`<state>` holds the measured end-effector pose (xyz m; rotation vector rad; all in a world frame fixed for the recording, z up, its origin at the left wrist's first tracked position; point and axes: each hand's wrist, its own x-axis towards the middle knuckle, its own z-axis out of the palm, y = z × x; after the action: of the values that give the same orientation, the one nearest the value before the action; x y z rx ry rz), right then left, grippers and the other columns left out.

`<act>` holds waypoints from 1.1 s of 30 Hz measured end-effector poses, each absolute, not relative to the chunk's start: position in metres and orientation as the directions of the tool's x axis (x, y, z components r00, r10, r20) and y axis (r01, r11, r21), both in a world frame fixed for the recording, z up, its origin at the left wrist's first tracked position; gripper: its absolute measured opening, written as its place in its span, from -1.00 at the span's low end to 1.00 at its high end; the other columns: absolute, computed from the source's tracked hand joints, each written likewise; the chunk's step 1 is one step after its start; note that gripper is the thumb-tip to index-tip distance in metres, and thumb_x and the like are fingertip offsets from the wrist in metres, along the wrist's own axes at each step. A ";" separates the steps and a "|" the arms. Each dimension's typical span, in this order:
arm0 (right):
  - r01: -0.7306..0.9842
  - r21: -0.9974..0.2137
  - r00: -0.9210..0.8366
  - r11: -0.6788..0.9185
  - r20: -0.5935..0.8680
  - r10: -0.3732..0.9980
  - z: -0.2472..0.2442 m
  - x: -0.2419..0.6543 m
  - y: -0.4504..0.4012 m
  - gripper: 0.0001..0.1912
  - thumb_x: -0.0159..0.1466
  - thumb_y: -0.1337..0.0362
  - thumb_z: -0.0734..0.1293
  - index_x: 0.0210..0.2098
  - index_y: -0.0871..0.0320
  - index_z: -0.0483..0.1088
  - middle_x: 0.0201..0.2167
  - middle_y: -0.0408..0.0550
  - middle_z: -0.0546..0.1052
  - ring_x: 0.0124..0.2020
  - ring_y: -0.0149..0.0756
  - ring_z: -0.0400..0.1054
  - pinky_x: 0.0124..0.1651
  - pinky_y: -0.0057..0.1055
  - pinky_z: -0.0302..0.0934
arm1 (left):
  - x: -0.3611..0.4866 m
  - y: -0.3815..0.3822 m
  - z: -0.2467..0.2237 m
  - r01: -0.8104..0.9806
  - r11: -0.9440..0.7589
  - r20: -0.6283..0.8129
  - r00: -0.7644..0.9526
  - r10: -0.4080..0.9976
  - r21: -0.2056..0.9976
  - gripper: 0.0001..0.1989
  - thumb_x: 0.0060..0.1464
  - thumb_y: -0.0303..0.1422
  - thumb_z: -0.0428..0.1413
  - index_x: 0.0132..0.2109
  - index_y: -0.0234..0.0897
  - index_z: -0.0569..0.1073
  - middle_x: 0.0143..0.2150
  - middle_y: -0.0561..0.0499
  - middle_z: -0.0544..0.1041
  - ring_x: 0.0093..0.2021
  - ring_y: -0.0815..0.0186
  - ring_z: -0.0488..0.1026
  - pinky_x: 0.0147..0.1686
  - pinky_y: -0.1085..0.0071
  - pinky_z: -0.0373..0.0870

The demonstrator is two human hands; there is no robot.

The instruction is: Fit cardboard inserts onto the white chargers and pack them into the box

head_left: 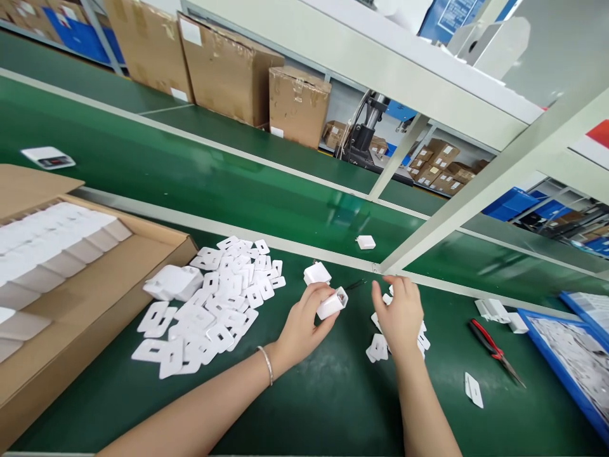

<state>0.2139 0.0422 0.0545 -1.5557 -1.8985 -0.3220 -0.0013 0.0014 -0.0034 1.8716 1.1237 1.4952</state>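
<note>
"White housing [332, 303], where is it?"
"In the left hand [309, 324], its grip closed around the sides, open end tilted up. Another white housing [317, 273] sits just beyond it."
"And the right hand [398, 314]?"
"Over small white plates [379, 348], right of the held housing; I cannot tell whether its grip has one."

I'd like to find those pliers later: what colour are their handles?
The pliers' handles are red and black, seen best in the head view.
</note>
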 end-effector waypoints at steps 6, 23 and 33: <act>0.976 -0.168 0.178 -0.137 0.262 0.948 0.021 0.276 0.078 -0.79 0.27 0.12 0.37 -0.32 0.12 0.33 -0.30 0.11 0.36 -0.31 -0.01 0.36 -0.37 -0.21 0.21 | 0.000 -0.001 -0.009 0.144 -0.599 0.604 0.011 0.797 0.787 -0.63 0.28 -0.48 0.05 0.17 -0.13 0.21 0.11 -0.19 0.31 0.12 0.07 0.42 0.02 0.12 0.51; 0.945 -0.249 -0.152 0.211 0.236 0.960 0.019 0.238 0.070 -0.76 0.24 0.14 0.41 -0.17 0.10 0.39 -0.17 0.05 0.41 -0.12 0.02 0.38 -0.09 -0.11 0.30 | 0.000 -0.001 -0.005 -0.024 -0.594 0.593 -0.036 0.804 0.804 -0.58 0.16 -0.58 0.05 0.08 -0.11 0.18 0.05 -0.12 0.30 0.10 0.12 0.49 0.00 0.14 0.52; 0.848 -0.506 -0.058 0.158 0.208 0.976 0.021 0.238 0.069 -0.81 0.19 0.27 0.34 -0.18 0.09 0.39 -0.16 -0.03 0.41 -0.46 -0.29 0.31 -0.28 -0.21 0.27 | -0.006 -0.002 -0.001 0.323 -0.550 0.558 0.076 0.826 0.770 -0.71 0.34 -0.38 0.10 0.17 -0.12 0.38 0.12 -0.07 0.55 -0.07 0.16 0.55 -0.20 0.30 0.50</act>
<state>0.2378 0.0687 0.0215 -1.7273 -1.9443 0.3405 -0.0060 -0.0020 -0.0006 1.9101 1.1343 1.4823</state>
